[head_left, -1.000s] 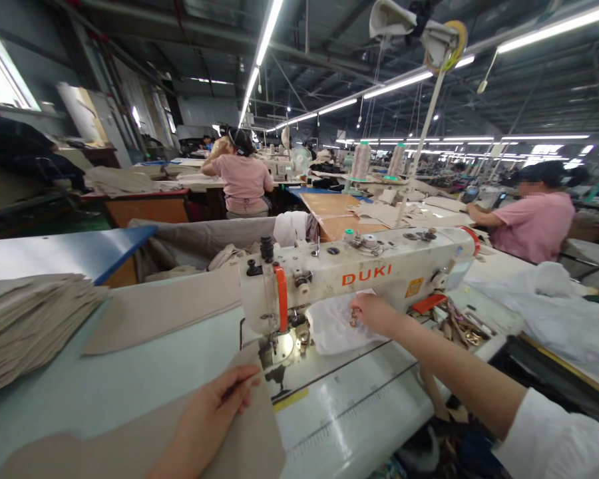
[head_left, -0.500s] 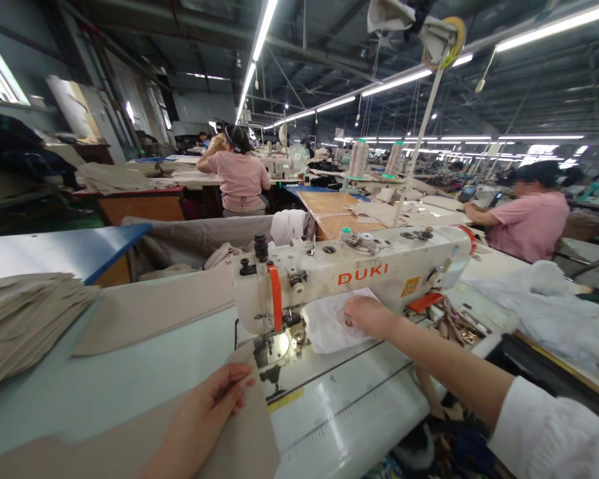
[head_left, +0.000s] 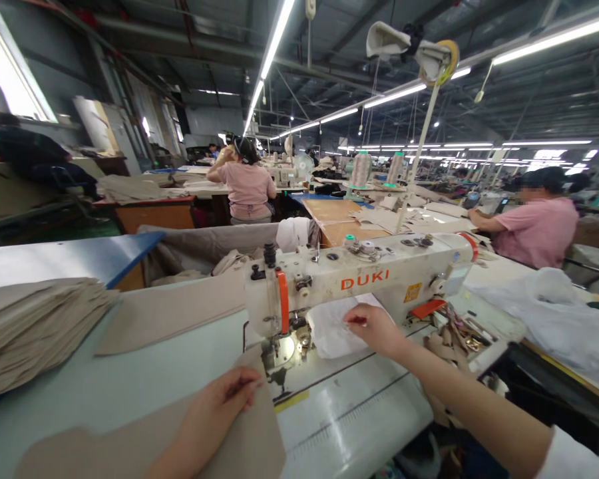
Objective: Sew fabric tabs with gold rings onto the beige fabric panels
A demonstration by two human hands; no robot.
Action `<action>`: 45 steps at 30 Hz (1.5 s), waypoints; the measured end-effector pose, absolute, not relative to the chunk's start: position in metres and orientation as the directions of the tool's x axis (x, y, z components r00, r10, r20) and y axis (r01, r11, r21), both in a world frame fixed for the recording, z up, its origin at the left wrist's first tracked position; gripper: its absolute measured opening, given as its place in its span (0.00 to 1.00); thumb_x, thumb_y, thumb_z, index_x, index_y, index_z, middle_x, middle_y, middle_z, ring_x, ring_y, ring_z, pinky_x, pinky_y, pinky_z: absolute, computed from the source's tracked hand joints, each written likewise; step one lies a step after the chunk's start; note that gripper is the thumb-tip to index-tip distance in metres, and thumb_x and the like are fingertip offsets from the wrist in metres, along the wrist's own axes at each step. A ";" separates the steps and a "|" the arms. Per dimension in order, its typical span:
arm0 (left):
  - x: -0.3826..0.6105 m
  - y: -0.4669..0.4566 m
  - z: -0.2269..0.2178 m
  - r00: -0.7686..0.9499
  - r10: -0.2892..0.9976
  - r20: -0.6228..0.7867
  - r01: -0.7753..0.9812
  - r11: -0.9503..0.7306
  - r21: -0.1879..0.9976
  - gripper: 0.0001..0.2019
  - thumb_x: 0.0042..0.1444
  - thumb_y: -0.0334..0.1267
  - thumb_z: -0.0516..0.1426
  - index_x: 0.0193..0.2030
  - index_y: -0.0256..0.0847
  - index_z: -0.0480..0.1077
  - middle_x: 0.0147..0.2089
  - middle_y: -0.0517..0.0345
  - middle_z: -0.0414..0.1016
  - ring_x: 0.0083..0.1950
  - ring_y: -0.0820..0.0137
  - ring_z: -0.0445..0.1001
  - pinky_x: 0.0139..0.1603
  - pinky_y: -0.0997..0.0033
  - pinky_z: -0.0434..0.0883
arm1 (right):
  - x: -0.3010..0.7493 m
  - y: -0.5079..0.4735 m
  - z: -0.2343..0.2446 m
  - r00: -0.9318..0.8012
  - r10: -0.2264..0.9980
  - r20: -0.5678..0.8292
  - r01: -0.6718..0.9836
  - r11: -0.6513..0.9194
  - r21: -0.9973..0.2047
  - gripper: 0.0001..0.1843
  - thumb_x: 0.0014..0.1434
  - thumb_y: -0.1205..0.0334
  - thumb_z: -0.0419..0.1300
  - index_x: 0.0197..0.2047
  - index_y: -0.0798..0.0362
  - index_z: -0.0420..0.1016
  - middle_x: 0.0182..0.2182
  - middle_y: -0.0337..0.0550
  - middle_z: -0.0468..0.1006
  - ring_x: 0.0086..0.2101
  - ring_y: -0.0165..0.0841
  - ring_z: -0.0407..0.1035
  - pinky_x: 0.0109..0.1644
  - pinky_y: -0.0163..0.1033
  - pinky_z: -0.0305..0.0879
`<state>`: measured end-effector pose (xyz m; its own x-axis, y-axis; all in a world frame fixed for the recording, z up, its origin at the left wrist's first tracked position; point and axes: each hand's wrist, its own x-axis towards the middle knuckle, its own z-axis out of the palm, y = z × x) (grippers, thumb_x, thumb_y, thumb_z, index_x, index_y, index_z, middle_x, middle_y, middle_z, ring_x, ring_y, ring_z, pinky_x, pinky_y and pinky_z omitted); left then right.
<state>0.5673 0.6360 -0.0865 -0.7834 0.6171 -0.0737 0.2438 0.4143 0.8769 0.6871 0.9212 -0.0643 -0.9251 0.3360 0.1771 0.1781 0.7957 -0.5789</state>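
Note:
My left hand [head_left: 219,409] lies on a beige fabric piece [head_left: 144,436] at the front of the sewing table, thumb and fingers pinched together at its right edge. My right hand [head_left: 377,329] is over a white cloth [head_left: 329,329] lying on the sewing machine bed under the arm. Its thumb and forefinger are closed together; whether anything small is between them I cannot make out. The white sewing machine [head_left: 364,279] stands before me, its lit needle area [head_left: 282,349] between my two hands, just beyond the beige piece's far corner.
A stack of beige pieces [head_left: 40,326] sits at the left, and another flat beige piece [head_left: 170,309] lies behind the needle area. Scraps and metal bits [head_left: 459,339] fill the machine's right end. Clear plastic [head_left: 554,306] lies farther right. Co-workers in pink [head_left: 247,186] sit beyond.
The view has shifted slightly, so the scene sits a little lower and farther right. My right hand's fingers are a little more raised from the white cloth. My left hand stays on the beige piece.

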 end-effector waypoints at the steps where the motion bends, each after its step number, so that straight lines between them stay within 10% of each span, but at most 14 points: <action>1: 0.569 0.637 -0.085 -0.775 0.626 -0.090 0.226 0.406 0.886 0.12 0.43 0.46 0.54 0.28 0.42 0.73 0.20 0.63 0.71 0.26 0.66 0.71 0.32 0.68 0.68 | 0.692 0.911 -0.065 -0.924 0.335 0.182 0.156 0.768 -0.621 0.09 0.55 0.69 0.56 0.35 0.54 0.77 0.33 0.42 0.79 0.34 0.31 0.73 0.39 0.34 0.67; 6: 0.594 0.643 -0.069 -0.752 0.638 -0.167 0.096 0.357 0.929 0.08 0.41 0.42 0.57 0.25 0.39 0.71 0.19 0.62 0.70 0.23 0.70 0.68 0.27 0.70 0.66 | 0.711 0.850 -0.074 -0.927 0.369 0.073 0.021 0.244 -0.970 0.14 0.54 0.51 0.60 0.35 0.53 0.76 0.32 0.44 0.80 0.34 0.35 0.75 0.36 0.38 0.71; 9: 0.622 0.646 -0.055 -0.768 0.617 -0.172 0.002 0.271 0.963 0.06 0.40 0.39 0.57 0.25 0.39 0.72 0.18 0.63 0.69 0.22 0.71 0.68 0.26 0.72 0.66 | 0.713 0.815 -0.079 -0.926 0.372 -0.068 0.008 -0.161 -0.987 0.18 0.45 0.47 0.67 0.31 0.53 0.76 0.30 0.45 0.81 0.33 0.38 0.76 0.35 0.39 0.72; 13: 0.649 0.646 -0.044 -0.833 0.519 -0.192 -0.131 0.153 0.980 0.06 0.39 0.39 0.59 0.25 0.39 0.70 0.20 0.61 0.70 0.23 0.72 0.68 0.27 0.72 0.66 | 0.711 0.784 -0.081 -0.927 0.365 -0.084 -0.020 -0.274 -0.962 0.19 0.40 0.47 0.70 0.28 0.53 0.76 0.30 0.45 0.81 0.32 0.37 0.75 0.35 0.39 0.72; 30: 0.659 0.633 -0.075 -0.936 0.352 -0.007 0.067 0.198 0.978 0.10 0.48 0.45 0.56 0.29 0.41 0.71 0.27 0.55 0.75 0.29 0.64 0.73 0.32 0.68 0.71 | 0.715 0.765 -0.097 -0.934 0.339 0.112 -0.157 -0.109 -0.982 0.11 0.52 0.52 0.64 0.37 0.47 0.81 0.36 0.44 0.81 0.37 0.37 0.75 0.44 0.39 0.71; 39: 0.668 0.625 -0.074 -0.828 0.461 0.320 0.505 0.364 0.782 0.08 0.55 0.40 0.52 0.33 0.47 0.73 0.32 0.55 0.77 0.34 0.65 0.75 0.41 0.71 0.71 | 0.715 0.753 -0.103 -0.783 0.439 0.441 -0.243 0.436 -0.867 0.07 0.58 0.65 0.54 0.35 0.50 0.75 0.30 0.41 0.77 0.32 0.33 0.72 0.38 0.35 0.67; 45: 0.657 0.620 -0.071 -0.824 0.563 0.060 0.337 0.403 0.851 0.09 0.55 0.42 0.52 0.32 0.45 0.72 0.33 0.57 0.78 0.34 0.66 0.76 0.38 0.72 0.70 | 0.721 0.753 -0.089 -0.933 0.218 0.285 -0.163 0.451 -0.878 0.10 0.55 0.68 0.53 0.40 0.51 0.71 0.29 0.39 0.75 0.31 0.33 0.69 0.35 0.34 0.64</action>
